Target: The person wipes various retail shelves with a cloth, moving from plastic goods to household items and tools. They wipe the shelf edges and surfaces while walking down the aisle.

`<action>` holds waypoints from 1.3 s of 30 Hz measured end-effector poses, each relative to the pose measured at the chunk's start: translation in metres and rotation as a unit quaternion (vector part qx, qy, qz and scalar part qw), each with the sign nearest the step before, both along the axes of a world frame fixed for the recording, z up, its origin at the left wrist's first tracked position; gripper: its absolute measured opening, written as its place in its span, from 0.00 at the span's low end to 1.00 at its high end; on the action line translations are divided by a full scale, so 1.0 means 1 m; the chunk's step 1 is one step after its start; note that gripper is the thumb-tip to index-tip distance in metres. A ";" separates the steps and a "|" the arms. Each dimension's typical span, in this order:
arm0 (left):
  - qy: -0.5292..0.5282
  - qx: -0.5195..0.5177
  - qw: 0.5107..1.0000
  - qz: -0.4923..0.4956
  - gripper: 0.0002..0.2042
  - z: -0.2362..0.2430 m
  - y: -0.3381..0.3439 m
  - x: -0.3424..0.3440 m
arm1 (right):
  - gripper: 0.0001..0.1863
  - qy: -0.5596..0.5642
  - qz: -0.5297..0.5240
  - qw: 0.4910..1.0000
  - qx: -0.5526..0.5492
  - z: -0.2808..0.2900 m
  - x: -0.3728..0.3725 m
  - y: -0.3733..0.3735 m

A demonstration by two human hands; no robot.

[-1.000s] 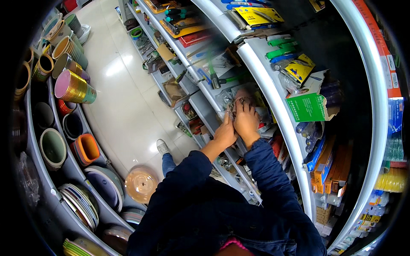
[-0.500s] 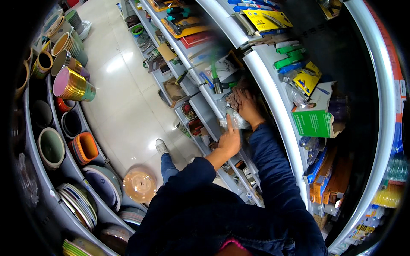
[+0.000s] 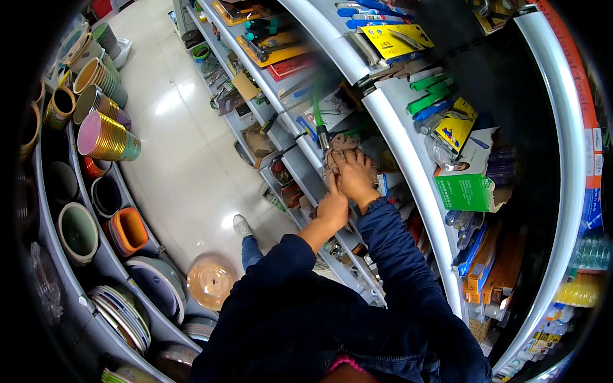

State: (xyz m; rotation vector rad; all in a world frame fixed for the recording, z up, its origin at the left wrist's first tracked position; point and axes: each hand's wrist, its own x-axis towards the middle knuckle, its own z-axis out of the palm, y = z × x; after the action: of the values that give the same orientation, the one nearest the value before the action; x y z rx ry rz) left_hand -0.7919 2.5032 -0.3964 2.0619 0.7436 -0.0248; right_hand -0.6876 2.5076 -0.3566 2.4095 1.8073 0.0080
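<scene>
My right hand [image 3: 356, 175] is closed on a crumpled pinkish-brown cloth [image 3: 342, 142] at the edge of a shelf on the right side of the aisle, its fingers curved over it. My left hand [image 3: 333, 205] is just below, index finger reaching up to the cloth's lower edge and other fingers curled; what they hold, if anything, is hidden. Just above the cloth lies a tool with a green handle and metal head [image 3: 321, 133], beside a blue item [image 3: 306, 127].
Tiered shelves hold pens [image 3: 377, 14], yellow carded items [image 3: 454, 127], a torn green box [image 3: 463, 190] and orange boxes [image 3: 485, 265]. Left shelves hold stacked pots [image 3: 96, 137] and plates [image 3: 118, 316]. A tiled floor [image 3: 172, 166] runs between, with my shoe [image 3: 242, 225] on it.
Since half a second ago my right hand has moved left and slightly down with the cloth, closer to my left hand. The clear plastic seen under the hands is now mostly covered.
</scene>
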 end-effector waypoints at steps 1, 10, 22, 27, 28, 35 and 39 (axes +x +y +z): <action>0.003 0.012 1.000 -0.001 0.40 0.000 -0.001 0.001 | 0.29 0.062 0.009 0.998 0.021 0.002 0.008 0.002; -0.051 -0.014 0.998 -0.031 0.41 0.005 0.022 -0.030 | 0.24 0.077 -0.079 0.966 0.233 0.000 0.075 0.040; -0.115 -0.059 0.991 0.025 0.38 -0.002 0.041 -0.119 | 0.21 0.282 -0.002 0.922 0.267 -0.041 0.098 0.128; -0.072 -0.123 0.986 0.083 0.38 -0.019 0.061 -0.180 | 0.25 0.024 -0.004 0.992 0.123 -0.038 0.093 0.142; -0.044 -0.134 0.986 0.092 0.38 -0.020 0.066 -0.192 | 0.29 0.048 -0.050 0.997 0.037 -0.034 0.073 0.152; -0.014 -0.108 0.982 0.153 0.38 -0.035 0.084 -0.262 | 0.25 0.226 -0.179 0.929 0.233 -0.025 0.092 0.164; -0.001 -0.108 0.971 0.213 0.39 -0.044 0.093 -0.303 | 0.25 0.146 -0.119 0.937 0.294 -0.024 0.085 0.179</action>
State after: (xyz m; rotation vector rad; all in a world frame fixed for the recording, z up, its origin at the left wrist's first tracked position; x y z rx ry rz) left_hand -1.0948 2.5960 -0.4408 1.6639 1.1180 0.1319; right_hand -0.6026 2.6870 -0.3806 3.1880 1.8058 0.2056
